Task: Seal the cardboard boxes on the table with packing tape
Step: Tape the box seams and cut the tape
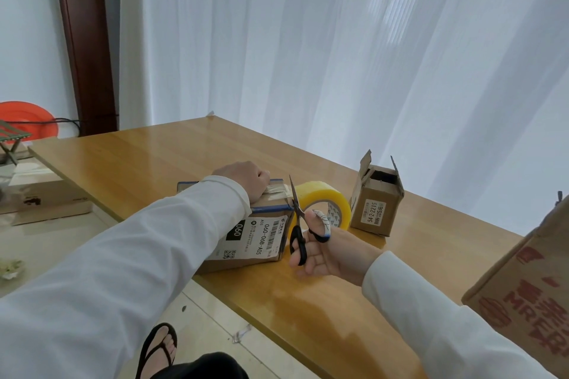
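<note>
A closed cardboard box (255, 240) with a white shipping label lies near the table's front edge. My left hand (246, 180) rests on its top with curled fingers, holding down a strip of clear tape (277, 189) that runs toward the box's right edge. A yellow tape roll (323, 195) stands just right of the box. My right hand (326, 255) grips black scissors (297, 224), thumb through one loop, blades pointing up between the box and the roll. A small open box (377, 206) stands farther right.
A large brown box with red print (523, 286) fills the right edge. The wooden table (154, 160) runs back to a white curtain. Left of it, on the floor, are a flat box (46, 200) and an orange object (27, 120). My sandalled foot (160, 344) shows below.
</note>
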`<state>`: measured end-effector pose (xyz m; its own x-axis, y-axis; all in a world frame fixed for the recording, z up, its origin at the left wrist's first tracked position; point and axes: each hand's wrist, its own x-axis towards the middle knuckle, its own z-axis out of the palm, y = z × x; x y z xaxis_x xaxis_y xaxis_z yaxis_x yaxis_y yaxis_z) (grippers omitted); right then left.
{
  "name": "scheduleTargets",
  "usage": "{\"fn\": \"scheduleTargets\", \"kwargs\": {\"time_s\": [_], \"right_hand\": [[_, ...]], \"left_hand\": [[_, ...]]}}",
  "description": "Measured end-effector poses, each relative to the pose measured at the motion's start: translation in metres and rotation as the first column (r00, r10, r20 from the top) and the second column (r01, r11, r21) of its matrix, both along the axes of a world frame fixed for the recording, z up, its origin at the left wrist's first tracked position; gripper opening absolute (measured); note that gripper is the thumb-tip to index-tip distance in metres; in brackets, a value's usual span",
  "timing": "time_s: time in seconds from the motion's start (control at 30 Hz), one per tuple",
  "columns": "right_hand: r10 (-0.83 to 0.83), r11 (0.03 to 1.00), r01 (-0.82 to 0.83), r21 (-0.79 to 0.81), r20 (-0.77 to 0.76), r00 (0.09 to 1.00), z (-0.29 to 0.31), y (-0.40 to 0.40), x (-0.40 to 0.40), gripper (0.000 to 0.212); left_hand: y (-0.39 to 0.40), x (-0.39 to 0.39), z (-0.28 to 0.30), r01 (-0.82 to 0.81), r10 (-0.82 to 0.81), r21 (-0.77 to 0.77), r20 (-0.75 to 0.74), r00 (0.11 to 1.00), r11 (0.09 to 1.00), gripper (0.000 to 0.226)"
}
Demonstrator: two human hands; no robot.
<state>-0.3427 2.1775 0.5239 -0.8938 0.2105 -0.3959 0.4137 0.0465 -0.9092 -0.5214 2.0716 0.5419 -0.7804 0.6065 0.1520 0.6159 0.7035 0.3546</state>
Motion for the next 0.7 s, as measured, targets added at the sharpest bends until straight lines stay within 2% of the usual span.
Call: {"fn": "scheduleTargets", "kwargs": {"time_s": [0.1,0.23,0.43,0.57,0.7], "right_hand": [[-0.016,0.998,0.013,-0.062,-0.047,0.999,0.001,-0.001,0.004,0.060],[-0.017,0.998,0.011,-0.070,-0.090,0.996,0.000,-0.002,0.008,0.054],[-0.041,0.995,0.033,-0.096,-0.081,0.996,0.000,-0.005,0.011,0.053],[0.076,0.993,-0.069,-0.095,0.078,0.994,0.004,-0.001,0.016,0.062],[0.217,0.975,-0.196,-0.105,0.243,0.946,0.007,0.020,0.030,0.096]], "left_hand": [[0.000,0.000,0.000,0.008,-0.008,0.004,0.009,1.000,1.000,0.040],[-0.001,0.001,0.001,0.004,-0.004,0.000,0.000,1.000,1.000,0.040],[-0.001,0.003,0.001,0.000,0.000,-0.002,-0.010,1.000,1.000,0.039],[-0.001,0.002,0.000,0.004,-0.004,-0.013,-0.003,1.000,1.000,0.041],[0.000,0.000,0.001,0.011,-0.010,-0.017,0.011,1.000,1.000,0.043]]}}
